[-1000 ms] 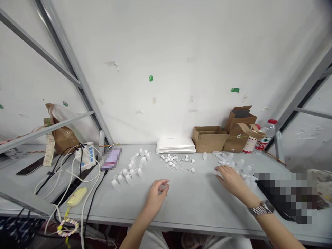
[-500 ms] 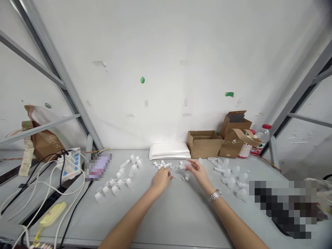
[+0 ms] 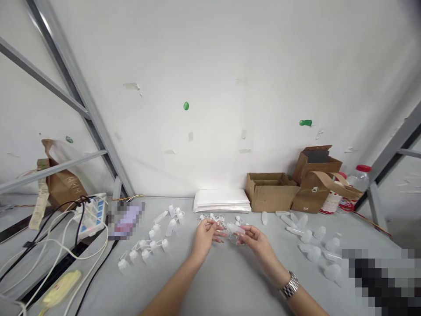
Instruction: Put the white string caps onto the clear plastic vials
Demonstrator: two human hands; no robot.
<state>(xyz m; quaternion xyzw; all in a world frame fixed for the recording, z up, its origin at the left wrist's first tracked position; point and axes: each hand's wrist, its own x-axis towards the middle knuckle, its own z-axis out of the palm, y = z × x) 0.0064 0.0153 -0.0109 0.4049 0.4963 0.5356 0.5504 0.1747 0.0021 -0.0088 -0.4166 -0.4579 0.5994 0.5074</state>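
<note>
My right hand (image 3: 255, 240) pinches a small translucent plastic bottle (image 3: 234, 228) that lies tilted, its mouth end toward my left hand. My left hand (image 3: 207, 237) is closed at the fingertips around a small white cap (image 3: 225, 232), mostly hidden by the fingers, close beside the bottle. Behind both hands lies a pile of loose white caps (image 3: 212, 217) with thin straps. Several capped bottles (image 3: 153, 246) stand or lie in loose groups at the left. Toward the right are several translucent bottles (image 3: 306, 237) without visible caps, lying scattered.
A stack of white sheets (image 3: 222, 201) and an open cardboard box (image 3: 274, 196) stand against the wall. Beside the box are a brown paper bag (image 3: 311, 195) and a red-lidded jar (image 3: 360, 177). A power strip (image 3: 94, 215) with tangled cables and a yellow object (image 3: 62, 287) occupy the left.
My left hand has come away from the cap pile, nearer the bottle. My right hand has brought the bottle toward it, and the camera view has shifted slightly.
</note>
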